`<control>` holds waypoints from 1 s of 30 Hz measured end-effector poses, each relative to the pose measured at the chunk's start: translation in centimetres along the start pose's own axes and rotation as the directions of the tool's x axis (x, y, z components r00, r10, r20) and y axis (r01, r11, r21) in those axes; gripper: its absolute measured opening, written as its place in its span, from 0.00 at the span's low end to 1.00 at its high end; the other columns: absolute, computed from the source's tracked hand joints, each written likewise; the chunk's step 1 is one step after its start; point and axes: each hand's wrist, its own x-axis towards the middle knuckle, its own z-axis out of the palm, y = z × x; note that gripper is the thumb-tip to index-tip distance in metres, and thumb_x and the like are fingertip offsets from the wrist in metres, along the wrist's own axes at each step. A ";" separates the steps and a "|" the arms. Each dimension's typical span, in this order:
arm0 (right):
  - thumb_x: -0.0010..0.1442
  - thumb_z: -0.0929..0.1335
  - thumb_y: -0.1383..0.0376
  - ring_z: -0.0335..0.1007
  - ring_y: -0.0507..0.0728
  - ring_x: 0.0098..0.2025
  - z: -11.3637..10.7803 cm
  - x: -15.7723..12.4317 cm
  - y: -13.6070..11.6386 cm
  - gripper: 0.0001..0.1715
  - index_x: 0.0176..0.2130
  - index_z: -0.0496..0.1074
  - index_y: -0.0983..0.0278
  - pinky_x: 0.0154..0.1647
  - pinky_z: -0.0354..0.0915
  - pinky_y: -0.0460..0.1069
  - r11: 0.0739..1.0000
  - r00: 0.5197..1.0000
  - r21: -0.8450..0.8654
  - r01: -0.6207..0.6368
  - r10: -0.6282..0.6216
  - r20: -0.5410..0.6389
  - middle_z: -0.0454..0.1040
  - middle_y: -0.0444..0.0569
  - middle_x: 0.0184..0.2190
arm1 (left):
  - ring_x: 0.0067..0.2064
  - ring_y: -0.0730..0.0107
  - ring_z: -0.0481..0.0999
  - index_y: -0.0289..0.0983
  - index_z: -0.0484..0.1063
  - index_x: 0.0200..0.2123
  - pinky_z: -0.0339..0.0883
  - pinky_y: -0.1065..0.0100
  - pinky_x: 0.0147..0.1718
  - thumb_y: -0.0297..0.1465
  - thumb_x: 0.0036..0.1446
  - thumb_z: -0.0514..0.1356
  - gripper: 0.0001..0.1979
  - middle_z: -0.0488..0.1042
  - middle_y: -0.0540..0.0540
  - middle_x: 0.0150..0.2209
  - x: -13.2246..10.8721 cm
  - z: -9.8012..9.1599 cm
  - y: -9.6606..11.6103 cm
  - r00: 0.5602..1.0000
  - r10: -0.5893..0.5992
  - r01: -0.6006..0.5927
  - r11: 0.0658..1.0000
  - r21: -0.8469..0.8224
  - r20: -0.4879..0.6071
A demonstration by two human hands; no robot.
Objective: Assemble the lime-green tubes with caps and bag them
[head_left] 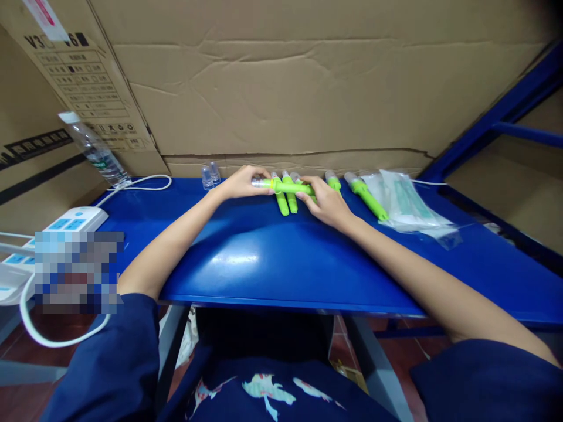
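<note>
A bright green pen-shaped tube with a clear cap (288,187) lies level across both my hands, just above the table. My left hand (241,181) grips its clear-capped end, fingers closed. My right hand (328,202) is closed around the other end, hiding the tip. Below and behind it, similar green tubes (282,205) rest side by side on the blue table (281,252), partly covered. Just past my right hand lies another green tube (333,180), and further right one more with a clear cap (373,201). Two loose clear caps (207,177) stand behind my left wrist.
Clear plastic packets (407,202) lie on the right side of the table. At the left stand a water bottle (99,152) and a white power strip (77,220) with a white cable (149,177). A cardboard wall (285,99) closes off the back.
</note>
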 end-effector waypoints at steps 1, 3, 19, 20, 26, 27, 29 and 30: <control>0.69 0.61 0.52 0.73 0.69 0.55 -0.1 0.0 0.0 0.26 0.58 0.66 0.66 0.52 0.69 0.61 1.000 1.000 -0.020 0.006 -0.006 -0.022 0.74 0.63 0.55 | 0.35 0.68 0.79 0.32 0.79 0.43 0.71 0.69 0.38 0.48 0.52 0.68 0.26 0.82 0.42 0.38 -0.1 -0.2 -0.3 0.999 -0.041 0.041 0.998 -0.039 0.006; 0.69 0.62 0.53 0.73 0.69 0.55 -0.2 0.1 0.1 0.27 0.59 0.65 0.66 0.52 0.69 0.61 0.998 0.999 -0.059 0.010 -0.013 -0.052 0.74 0.64 0.55 | 0.29 0.73 0.75 0.31 0.78 0.43 0.69 0.70 0.31 0.50 0.51 0.68 0.28 0.81 0.42 0.36 -0.3 -0.6 -1.0 0.992 -0.125 0.128 0.985 -0.118 0.030; 0.70 0.59 0.59 0.77 0.67 0.46 0.4 -0.3 1.4 0.20 0.49 0.72 0.67 0.47 0.69 0.59 0.981 0.993 -0.160 0.114 -0.108 0.040 0.80 0.62 0.43 | 0.33 0.68 0.71 0.32 0.79 0.38 0.59 0.70 0.34 0.50 0.41 0.72 0.29 0.77 0.46 0.31 -0.3 -0.9 -0.8 0.984 -0.154 0.138 0.978 0.159 0.094; 0.69 0.58 0.59 0.77 0.67 0.46 0.5 -0.4 1.4 0.20 0.48 0.72 0.67 0.46 0.69 0.58 0.983 0.994 -0.155 0.102 -0.096 0.043 0.80 0.62 0.43 | 0.33 0.68 0.71 0.32 0.80 0.39 0.59 0.70 0.34 0.50 0.42 0.72 0.29 0.78 0.46 0.30 -0.2 -0.8 -0.6 0.985 -0.147 0.127 0.974 0.190 0.092; 0.71 0.55 0.51 0.76 0.64 0.35 0.8 -0.2 2.3 0.26 0.42 0.72 0.63 0.36 0.67 0.56 0.999 1.000 0.011 -0.030 0.030 0.004 0.79 0.56 0.34 | 0.40 0.62 0.77 0.35 0.79 0.43 0.62 0.69 0.37 0.45 0.49 0.70 0.23 0.81 0.43 0.39 0.1 -0.5 0.7 0.996 -0.066 0.042 0.934 0.355 0.054; 0.72 0.53 0.48 0.74 0.63 0.32 0.8 -0.1 2.5 0.29 0.39 0.71 0.62 0.34 0.67 0.56 0.998 0.998 0.044 -0.054 0.054 0.012 0.77 0.54 0.31 | 0.41 0.61 0.77 0.36 0.79 0.43 0.62 0.69 0.37 0.45 0.49 0.70 0.22 0.81 0.42 0.40 0.1 -0.4 0.9 0.998 -0.051 0.029 0.925 0.379 0.048; 0.71 0.51 0.44 0.72 0.63 0.30 0.9 0.0 2.8 0.33 0.35 0.69 0.61 0.33 0.66 0.56 0.992 0.995 0.086 -0.090 0.086 0.050 0.74 0.53 0.27 | 0.41 0.60 0.78 0.36 0.79 0.42 0.63 0.69 0.37 0.46 0.51 0.69 0.22 0.81 0.42 0.40 0.1 -0.3 1.2 0.998 -0.045 0.022 0.907 0.421 0.044; 0.71 0.50 0.44 0.72 0.63 0.30 1.0 0.1 2.9 0.34 0.35 0.69 0.61 0.34 0.66 0.56 0.990 0.993 0.092 -0.104 0.098 0.066 0.74 0.53 0.27 | 0.40 0.60 0.78 0.36 0.79 0.42 0.62 0.69 0.36 0.47 0.51 0.68 0.22 0.81 0.42 0.39 0.0 -0.2 1.4 0.998 -0.051 0.027 0.899 0.437 0.042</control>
